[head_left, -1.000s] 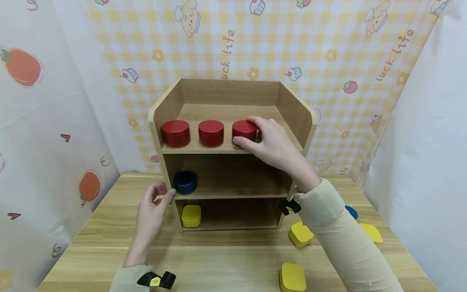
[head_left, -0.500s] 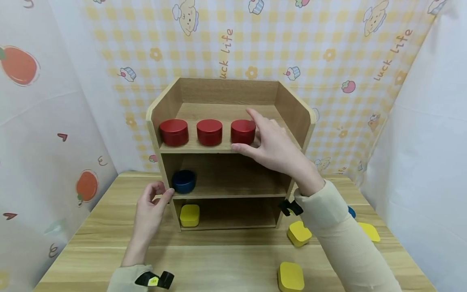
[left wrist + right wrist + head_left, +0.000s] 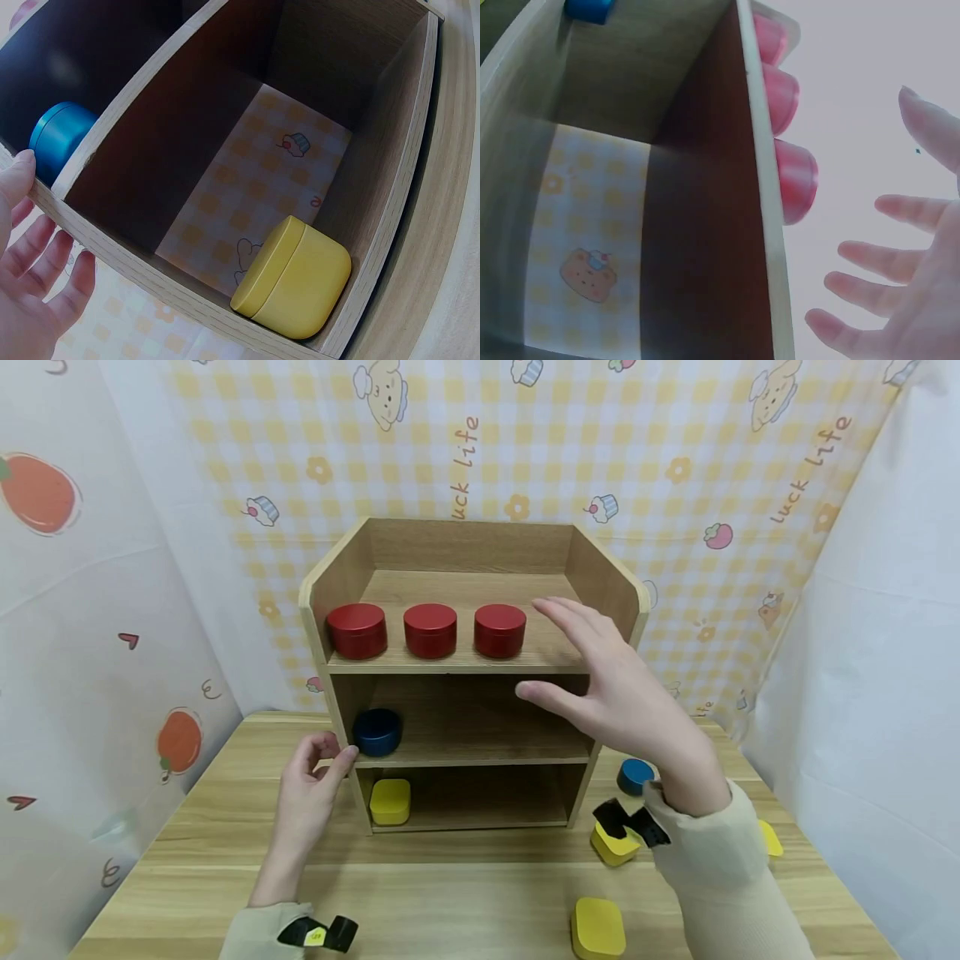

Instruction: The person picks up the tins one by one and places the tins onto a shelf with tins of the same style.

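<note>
My right hand (image 3: pixel 622 685) hangs in front of the right part of the wooden shelf (image 3: pixel 465 762), thumb and fingers spread and holding nothing. Left of its fingertips stands a red round tin (image 3: pixel 499 632), the rightmost of three on the top tier, beside a middle tin (image 3: pixel 431 632) and a left tin (image 3: pixel 357 632). My left hand (image 3: pixel 307 793) holds the shelf's left side panel, its thumb at the front edge and its fingers outside. Near that thumb, a blue round tin (image 3: pixel 378 732) sits on the middle tier. A yellow square tin (image 3: pixel 300 281) occupies the bottom tier's left end.
On the table right of the shelf are a blue tin (image 3: pixel 634 775) and a yellow tin (image 3: pixel 611 850) partly behind the wrist strap. Another yellow tin (image 3: pixel 597 928) lies nearer the front. A yellow piece (image 3: pixel 770 838) shows past the right sleeve. Patterned cloth hangs behind.
My right hand has let go of the rightmost red tin and drawn back right and down, uncovering the blue tin on the table. The left hand keeps its place at the shelf.
</note>
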A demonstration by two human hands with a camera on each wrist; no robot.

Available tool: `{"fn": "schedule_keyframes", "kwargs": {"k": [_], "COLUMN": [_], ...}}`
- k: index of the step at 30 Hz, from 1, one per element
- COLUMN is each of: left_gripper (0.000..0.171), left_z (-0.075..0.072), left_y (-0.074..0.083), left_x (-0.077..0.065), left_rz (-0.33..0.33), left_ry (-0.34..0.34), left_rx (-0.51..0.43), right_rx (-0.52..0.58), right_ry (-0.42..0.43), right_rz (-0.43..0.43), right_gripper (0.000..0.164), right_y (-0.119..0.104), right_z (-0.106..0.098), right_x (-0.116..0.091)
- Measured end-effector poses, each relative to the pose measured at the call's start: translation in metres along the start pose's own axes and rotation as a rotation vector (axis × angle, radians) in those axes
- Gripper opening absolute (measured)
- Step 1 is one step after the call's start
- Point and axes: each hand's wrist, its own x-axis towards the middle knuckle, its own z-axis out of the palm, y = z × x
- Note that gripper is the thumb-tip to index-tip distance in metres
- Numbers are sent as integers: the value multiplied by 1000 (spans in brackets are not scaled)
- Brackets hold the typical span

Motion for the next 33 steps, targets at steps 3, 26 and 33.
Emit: {"fn": "schedule_keyframes", "kwargs": {"k": [3,26,33], "left_gripper": [20,22,22], "left_z": [0,-3,-1], "left_y": [-1,3,2], "left_x": [0,0,0], "left_rz": [-8,21,14], "left_ry": [0,-8,-10], "left_rx": [-1,9,-8], "right_rx": [15,62,-58], "right_ry": [43,232,95], "right_rz": [-36,-105,55], "right_gripper": [72,53,53], "right_y": [1,57,86], "right_z": [-4,-1,12], "right_x": [-15,-124,-170]}}
